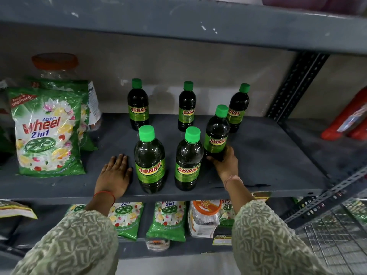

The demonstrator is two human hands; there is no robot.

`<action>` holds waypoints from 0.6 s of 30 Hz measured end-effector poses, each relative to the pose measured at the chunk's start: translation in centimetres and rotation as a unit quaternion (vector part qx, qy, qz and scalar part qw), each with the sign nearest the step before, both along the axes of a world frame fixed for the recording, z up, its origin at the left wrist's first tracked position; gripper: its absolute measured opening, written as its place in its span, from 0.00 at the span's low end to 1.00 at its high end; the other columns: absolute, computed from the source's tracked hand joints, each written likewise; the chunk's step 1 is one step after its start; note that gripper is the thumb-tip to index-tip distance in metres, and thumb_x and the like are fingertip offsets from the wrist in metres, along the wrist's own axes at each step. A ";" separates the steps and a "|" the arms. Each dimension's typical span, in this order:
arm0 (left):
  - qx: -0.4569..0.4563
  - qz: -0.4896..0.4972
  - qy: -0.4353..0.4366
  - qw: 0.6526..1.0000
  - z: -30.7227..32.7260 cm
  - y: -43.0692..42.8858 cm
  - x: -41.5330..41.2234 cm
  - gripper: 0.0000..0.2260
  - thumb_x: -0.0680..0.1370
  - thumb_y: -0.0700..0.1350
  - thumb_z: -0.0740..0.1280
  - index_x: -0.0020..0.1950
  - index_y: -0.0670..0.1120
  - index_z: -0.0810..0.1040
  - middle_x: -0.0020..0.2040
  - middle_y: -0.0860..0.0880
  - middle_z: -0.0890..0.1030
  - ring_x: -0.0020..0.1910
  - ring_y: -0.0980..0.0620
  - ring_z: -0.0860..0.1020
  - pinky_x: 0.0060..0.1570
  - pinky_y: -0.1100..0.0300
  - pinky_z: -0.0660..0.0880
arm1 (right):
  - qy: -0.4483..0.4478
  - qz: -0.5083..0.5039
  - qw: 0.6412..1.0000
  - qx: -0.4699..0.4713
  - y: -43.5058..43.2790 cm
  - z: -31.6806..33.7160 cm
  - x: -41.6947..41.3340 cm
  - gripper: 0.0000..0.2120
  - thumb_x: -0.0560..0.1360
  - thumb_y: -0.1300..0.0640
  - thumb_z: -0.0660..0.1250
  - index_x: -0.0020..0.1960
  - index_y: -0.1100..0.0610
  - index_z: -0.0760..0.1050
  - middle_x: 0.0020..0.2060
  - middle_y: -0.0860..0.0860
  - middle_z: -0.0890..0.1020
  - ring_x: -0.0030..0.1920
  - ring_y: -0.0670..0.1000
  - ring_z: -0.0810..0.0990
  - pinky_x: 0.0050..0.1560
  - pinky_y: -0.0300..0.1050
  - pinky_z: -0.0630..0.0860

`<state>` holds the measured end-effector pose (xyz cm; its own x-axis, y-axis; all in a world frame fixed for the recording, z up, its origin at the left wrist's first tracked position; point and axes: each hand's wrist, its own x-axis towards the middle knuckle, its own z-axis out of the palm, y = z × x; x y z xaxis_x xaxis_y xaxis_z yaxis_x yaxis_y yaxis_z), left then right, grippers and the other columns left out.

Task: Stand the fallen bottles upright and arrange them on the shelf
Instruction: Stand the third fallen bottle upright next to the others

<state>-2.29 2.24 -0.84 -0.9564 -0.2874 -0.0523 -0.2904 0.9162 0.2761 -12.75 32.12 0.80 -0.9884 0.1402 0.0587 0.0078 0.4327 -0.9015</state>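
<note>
Several dark bottles with green caps and green "SUNNY" labels stand upright on the grey shelf. Three stand at the back: back-left bottle, back-middle bottle, back-right bottle. Two stand near the front edge: front-left bottle and front-middle bottle. My right hand grips the base of a sixth bottle, upright to the right of the front pair. My left hand lies flat on the shelf, fingers spread, just left of the front-left bottle and holding nothing.
Green "Wheel 2in1" detergent bags lean at the shelf's left, with an orange-lidded clear jar behind them. Red packages sit beyond the slotted upright on the right. More detergent bags lie on the lower shelf.
</note>
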 end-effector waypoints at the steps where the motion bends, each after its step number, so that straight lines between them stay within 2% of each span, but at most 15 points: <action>1: 0.002 0.000 0.002 1.000 0.0 0.0 0.0 0.24 0.80 0.49 0.50 0.75 0.45 0.50 0.78 0.46 0.51 0.77 0.46 0.49 0.76 0.50 0.49 | -0.005 0.012 1.000 0.003 0.3 0.1 -0.1 0.35 0.65 0.62 0.75 0.67 0.62 0.62 0.62 0.61 0.75 0.63 0.59 0.72 0.61 0.46 0.69; 3: 0.005 -0.001 0.004 1.000 0.0 0.0 0.0 0.24 0.80 0.49 0.50 0.74 0.45 0.50 0.77 0.46 0.52 0.77 0.46 0.49 0.76 0.50 0.49 | -0.001 0.022 1.000 0.007 0.4 0.3 0.0 0.32 0.66 0.63 0.74 0.66 0.62 0.64 0.62 0.61 0.76 0.63 0.59 0.73 0.58 0.43 0.68; 6: 0.007 0.002 0.005 1.000 0.0 0.1 0.0 0.24 0.80 0.49 0.50 0.74 0.44 0.50 0.77 0.46 0.52 0.77 0.46 0.49 0.76 0.50 0.49 | 0.002 0.025 1.000 0.013 0.3 0.3 0.2 0.30 0.67 0.62 0.73 0.65 0.61 0.64 0.62 0.60 0.76 0.63 0.59 0.73 0.58 0.43 0.68; 12: 0.003 0.001 0.006 1.000 0.0 0.0 0.0 0.24 0.80 0.49 0.50 0.74 0.44 0.50 0.77 0.46 0.52 0.77 0.46 0.49 0.76 0.51 0.49 | -0.005 0.021 1.000 -0.007 0.3 -0.2 0.1 0.45 0.60 0.58 0.79 0.69 0.59 0.59 0.65 0.58 0.74 0.65 0.58 0.71 0.65 0.52 0.69; 18: 0.007 0.005 0.013 1.000 -0.1 0.0 0.0 0.24 0.80 0.49 0.50 0.74 0.44 0.51 0.77 0.45 0.52 0.77 0.46 0.49 0.75 0.51 0.49 | 0.000 0.015 1.000 -0.009 0.3 -0.5 0.1 0.46 0.59 0.57 0.79 0.70 0.58 0.58 0.65 0.58 0.74 0.65 0.57 0.71 0.66 0.55 0.69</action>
